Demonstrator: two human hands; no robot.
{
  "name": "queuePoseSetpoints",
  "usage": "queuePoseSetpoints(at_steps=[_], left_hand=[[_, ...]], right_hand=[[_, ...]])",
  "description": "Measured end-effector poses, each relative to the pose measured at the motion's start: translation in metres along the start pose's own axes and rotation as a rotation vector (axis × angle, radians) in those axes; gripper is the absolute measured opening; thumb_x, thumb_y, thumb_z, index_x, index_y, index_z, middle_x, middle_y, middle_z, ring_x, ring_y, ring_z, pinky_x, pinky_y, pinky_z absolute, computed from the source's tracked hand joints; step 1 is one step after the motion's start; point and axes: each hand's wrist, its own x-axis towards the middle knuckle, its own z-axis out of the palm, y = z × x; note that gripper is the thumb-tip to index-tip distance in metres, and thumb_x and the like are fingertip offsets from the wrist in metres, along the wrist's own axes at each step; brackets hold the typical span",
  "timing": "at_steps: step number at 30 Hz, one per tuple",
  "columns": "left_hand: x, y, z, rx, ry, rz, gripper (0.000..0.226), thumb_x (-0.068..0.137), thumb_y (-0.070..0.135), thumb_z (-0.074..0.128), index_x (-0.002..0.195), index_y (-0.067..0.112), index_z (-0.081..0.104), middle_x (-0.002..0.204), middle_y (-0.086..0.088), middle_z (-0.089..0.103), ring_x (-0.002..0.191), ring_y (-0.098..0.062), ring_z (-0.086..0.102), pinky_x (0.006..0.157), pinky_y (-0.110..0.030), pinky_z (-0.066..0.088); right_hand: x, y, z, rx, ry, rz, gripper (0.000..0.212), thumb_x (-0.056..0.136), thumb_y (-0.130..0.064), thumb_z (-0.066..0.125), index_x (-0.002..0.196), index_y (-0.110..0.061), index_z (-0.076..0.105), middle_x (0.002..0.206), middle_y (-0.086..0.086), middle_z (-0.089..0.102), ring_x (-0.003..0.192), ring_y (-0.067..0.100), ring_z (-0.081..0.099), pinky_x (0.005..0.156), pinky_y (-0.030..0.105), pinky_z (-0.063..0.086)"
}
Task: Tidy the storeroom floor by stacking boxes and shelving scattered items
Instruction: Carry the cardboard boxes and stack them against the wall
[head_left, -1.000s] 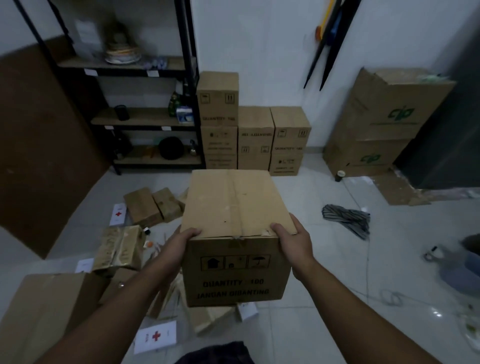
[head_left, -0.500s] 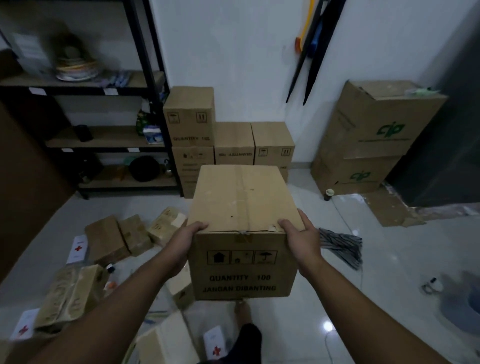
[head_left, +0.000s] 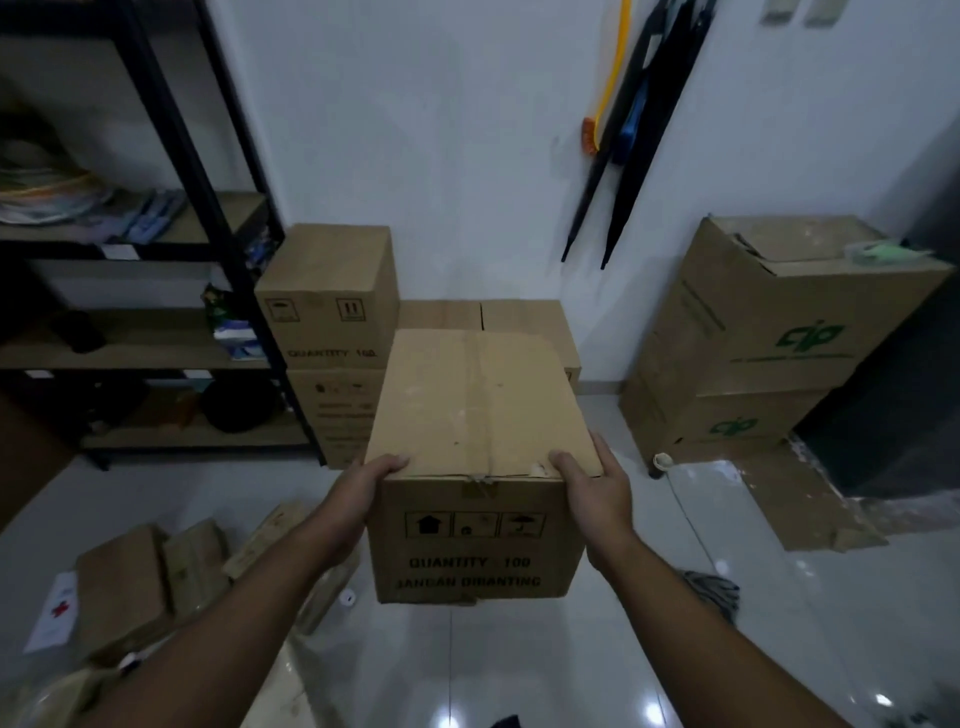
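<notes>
I carry a taped brown cardboard box (head_left: 478, 415) printed "QUANTITY 100" in front of my chest. My left hand (head_left: 358, 493) grips its left near corner and my right hand (head_left: 597, 488) grips its right near corner. Ahead against the white wall stands a stack of matching boxes (head_left: 327, 296), two high on the left, with lower box tops (head_left: 524, 314) beside it, partly hidden by the carried box. Small flat cartons (head_left: 130, 582) lie scattered on the tiled floor at lower left.
A black metal shelf rack (head_left: 171, 124) with wooden boards fills the left. Two large cartons with green logos (head_left: 779, 332) are stacked at right, flattened cardboard (head_left: 800, 504) before them. Folded umbrellas (head_left: 634, 135) hang on the wall. A grey cloth (head_left: 711, 592) and white first-aid packet (head_left: 57, 608) lie on the floor.
I have walked closer to the wall stack with the box held in both hands. The shelf, stack and large cartons appear bigger, and the floor clutter has slid down and left.
</notes>
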Motion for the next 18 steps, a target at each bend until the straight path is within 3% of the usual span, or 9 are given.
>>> queuePoseSetpoints(at_steps=[4,12,18], left_hand=[[0.067,0.027,0.032,0.032,0.021,0.033,0.041,0.091,0.033,0.068,0.129,0.017,0.065,0.116,-0.002,0.075,0.110,-0.029,0.069,0.089,-0.042,0.054],[0.180,0.081,0.088,-0.002,0.192,0.023,0.033,0.091,0.031,0.068,0.122,0.019,0.067,0.112,-0.002,0.076,0.106,-0.028,0.069,0.079,-0.038,0.053],[0.251,0.110,0.099,0.026,0.254,0.009,0.053,0.074,0.050,0.073,0.119,0.022,0.069,0.109,0.000,0.077,0.103,-0.027,0.071,0.087,-0.044,0.057]], right_hand=[[0.089,-0.016,0.004,0.013,-0.027,-0.015,0.063,0.087,-0.029,0.078,0.146,-0.032,0.055,0.124,-0.012,0.068,0.102,-0.002,0.063,0.101,0.034,0.054],[0.254,-0.054,0.021,0.007,-0.158,-0.043,0.067,0.088,-0.029,0.078,0.149,-0.029,0.052,0.129,-0.008,0.066,0.105,0.001,0.062,0.105,0.036,0.052],[0.342,-0.081,0.052,-0.006,-0.188,-0.030,0.068,0.088,-0.026,0.078,0.150,-0.027,0.050,0.128,-0.007,0.064,0.113,0.013,0.062,0.109,0.038,0.049]])
